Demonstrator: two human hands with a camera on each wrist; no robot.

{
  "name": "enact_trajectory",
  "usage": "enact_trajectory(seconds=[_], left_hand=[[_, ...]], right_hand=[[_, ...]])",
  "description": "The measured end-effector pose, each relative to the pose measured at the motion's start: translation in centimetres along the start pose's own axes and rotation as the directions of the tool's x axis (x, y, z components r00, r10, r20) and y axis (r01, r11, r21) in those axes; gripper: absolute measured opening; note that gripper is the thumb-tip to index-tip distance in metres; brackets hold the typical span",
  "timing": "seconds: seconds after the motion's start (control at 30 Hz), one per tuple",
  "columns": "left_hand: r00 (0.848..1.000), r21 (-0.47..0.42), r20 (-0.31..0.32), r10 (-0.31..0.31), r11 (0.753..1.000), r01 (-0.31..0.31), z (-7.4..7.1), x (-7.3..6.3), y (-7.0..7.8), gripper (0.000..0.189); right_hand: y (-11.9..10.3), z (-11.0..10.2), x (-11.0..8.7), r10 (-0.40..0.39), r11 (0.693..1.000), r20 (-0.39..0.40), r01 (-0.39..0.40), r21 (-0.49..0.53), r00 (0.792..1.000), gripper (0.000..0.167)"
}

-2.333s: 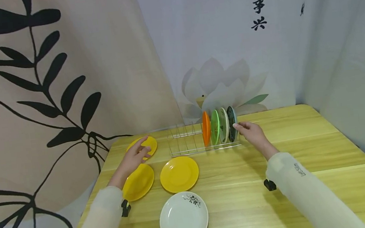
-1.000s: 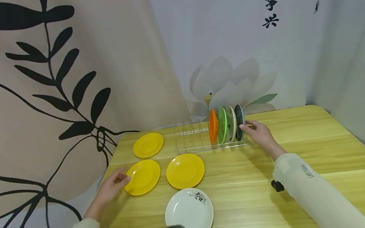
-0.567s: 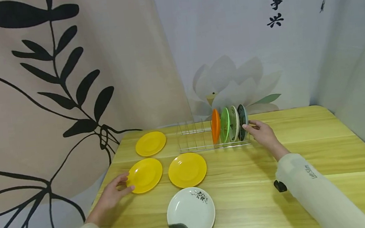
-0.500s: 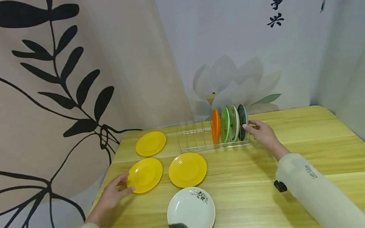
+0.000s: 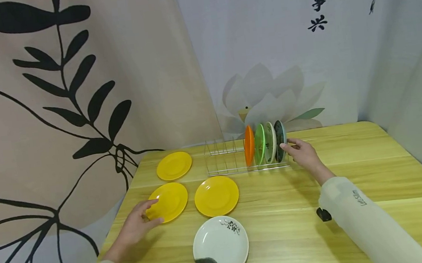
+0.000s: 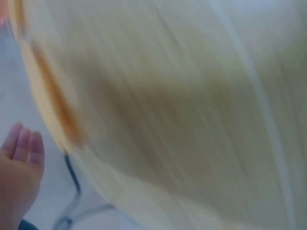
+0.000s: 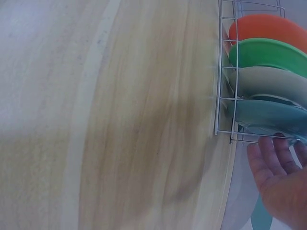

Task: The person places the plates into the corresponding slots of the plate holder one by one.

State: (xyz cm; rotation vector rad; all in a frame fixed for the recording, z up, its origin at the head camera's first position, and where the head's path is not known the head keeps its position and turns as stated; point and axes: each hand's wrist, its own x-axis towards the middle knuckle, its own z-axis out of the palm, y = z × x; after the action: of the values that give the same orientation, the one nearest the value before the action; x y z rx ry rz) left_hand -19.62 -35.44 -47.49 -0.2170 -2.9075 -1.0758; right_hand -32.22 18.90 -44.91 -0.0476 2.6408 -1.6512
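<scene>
My left hand [image 5: 134, 228] reaches over the left rim of the near-left yellow plate [image 5: 171, 202], its thumb and fingers spread apart and holding nothing. In the left wrist view, the fingers [image 6: 23, 146] look straight. My right hand [image 5: 303, 156] is at the right end of the wire dish rack [image 5: 223, 174], its fingertips right at the dark blue-patterned plate [image 5: 279, 135]. The right wrist view shows these fingers [image 7: 273, 155] extended by the rack's end wire. Left of that plate, a pale patterned plate [image 5: 270, 142], a green plate [image 5: 260, 143] and an orange plate [image 5: 249, 146] stand upright in the rack.
Two more yellow plates lie flat: one at the back left [image 5: 174, 166], another yellow plate [image 5: 216, 196] before the rack. A white plate [image 5: 220, 242] with a dark patch lies nearest. The wooden table [image 5: 360, 227] meets a printed curtain [image 5: 150, 69] behind.
My left hand has come back from over the far-left yellow plate to the near-left one, then edged right over its rim. My right hand stays at the rack. The view has shifted slightly.
</scene>
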Motion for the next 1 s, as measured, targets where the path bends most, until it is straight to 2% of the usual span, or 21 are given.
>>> enact_trajectory(seconds=[0.07, 0.2, 0.37, 0.47, 0.6, 0.73, 1.0], left_hand=[[0.999, -0.008, 0.023, 0.048, 0.999, -0.048, 0.5, -0.2, 1.1, 0.062], [0.986, -0.036, 0.129, 0.11, 0.994, -0.106, 1.9, -0.7, 3.2, 0.064], [0.95, -0.061, 0.272, 0.154, 0.988, -0.142, 3.5, -1.8, 4.2, 0.069], [0.924, -0.06, 0.33, 0.191, 0.982, -0.181, 4.3, -2.5, 4.5, 0.074], [0.898, -0.058, 0.374, 0.233, 0.972, -0.228, 5.2, -3.1, 4.7, 0.076], [0.881, -0.05, 0.403, 0.249, 0.967, -0.251, 5.7, -3.3, 5.0, 0.074], [0.868, -0.023, 0.424, 0.259, 0.961, -0.275, 6.4, -3.2, 5.1, 0.078]], right_hand=[[0.1, 0.0, 0.1, 0.0, 1.0, 0.0, 0.0, 0.001, 1.0, 0.075], [0.1, 0.0, 0.1, -0.003, 1.0, -0.002, 0.003, -0.001, 1.0, 0.075], [0.1, 0.2, 0.2, -0.006, 1.0, -0.001, 0.006, 0.005, 1.0, 0.073], [0.0, 0.2, 0.1, -0.005, 1.0, 0.0, 0.005, 0.001, 1.0, 0.074], [-0.1, 0.2, 0.0, 0.0, 1.0, -0.001, 0.0, -0.002, 1.0, 0.074], [0.0, 0.1, 0.0, -0.001, 1.0, 0.0, 0.001, 0.001, 1.0, 0.073], [0.0, 0.0, 0.1, 0.0, 1.0, 0.002, 0.0, -0.003, 1.0, 0.073]])
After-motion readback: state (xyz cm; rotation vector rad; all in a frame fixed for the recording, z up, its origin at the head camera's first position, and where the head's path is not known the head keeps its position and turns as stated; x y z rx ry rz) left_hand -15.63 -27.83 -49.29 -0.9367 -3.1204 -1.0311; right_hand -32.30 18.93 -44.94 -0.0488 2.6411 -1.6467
